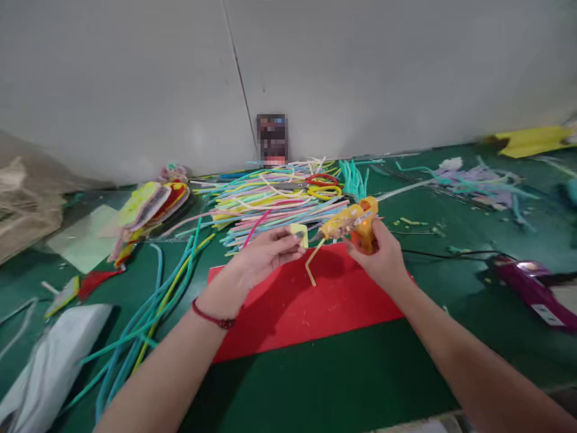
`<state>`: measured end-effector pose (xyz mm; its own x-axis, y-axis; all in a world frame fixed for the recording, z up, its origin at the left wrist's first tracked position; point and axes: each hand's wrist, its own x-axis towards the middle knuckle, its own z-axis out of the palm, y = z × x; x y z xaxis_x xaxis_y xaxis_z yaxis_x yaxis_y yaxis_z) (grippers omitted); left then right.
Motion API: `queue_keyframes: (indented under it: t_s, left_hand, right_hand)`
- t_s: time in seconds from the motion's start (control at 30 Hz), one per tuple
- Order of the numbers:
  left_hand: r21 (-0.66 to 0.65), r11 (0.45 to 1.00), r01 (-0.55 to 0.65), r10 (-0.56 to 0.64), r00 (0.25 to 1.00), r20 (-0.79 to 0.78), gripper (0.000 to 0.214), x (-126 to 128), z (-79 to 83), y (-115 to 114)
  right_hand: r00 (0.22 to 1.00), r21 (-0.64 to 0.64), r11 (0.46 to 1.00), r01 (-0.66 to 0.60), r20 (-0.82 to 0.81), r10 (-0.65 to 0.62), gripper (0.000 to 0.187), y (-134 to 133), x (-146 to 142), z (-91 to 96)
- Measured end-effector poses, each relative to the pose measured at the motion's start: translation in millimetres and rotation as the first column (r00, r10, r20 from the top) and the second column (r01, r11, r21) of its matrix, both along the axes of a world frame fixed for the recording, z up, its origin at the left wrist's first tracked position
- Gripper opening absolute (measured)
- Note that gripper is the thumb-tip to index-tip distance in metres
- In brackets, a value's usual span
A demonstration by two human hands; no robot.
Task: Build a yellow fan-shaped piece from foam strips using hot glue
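My right hand [377, 252] grips a yellow-orange hot glue gun [354, 221], nozzle pointing left. My left hand [265, 255] pinches a pale yellow bent strip [301, 236], whose long end [312, 263] hangs down toward the red mat [311, 304]. The gun's nozzle sits just right of the strip, close to it. A red cord bracelet [211, 317] circles my left wrist. Both hands hover over the far edge of the red mat.
A heap of coloured strips [274, 198] lies behind the mat. Long blue and yellow cords [148, 313] trail left. A stack of coloured shapes [148, 207] sits far left, a purple tool [536, 288] with a black cable at right, white material [49, 355] at lower left.
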<state>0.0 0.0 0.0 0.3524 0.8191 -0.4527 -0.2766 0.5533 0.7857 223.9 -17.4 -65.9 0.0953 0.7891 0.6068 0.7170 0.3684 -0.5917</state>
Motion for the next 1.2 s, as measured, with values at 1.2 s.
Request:
queue_keyframes:
  t_s: [1.2]
  left_hand:
    - [0.024, 0.999, 0.046, -0.046, 0.999, 0.018, 0.009, 0.2, -4.7, -1.5]
  right_hand:
    - [0.999, 0.064, 0.998, -0.018, 0.034, 0.016, 0.021, 1.1, 1.6, 3.3]
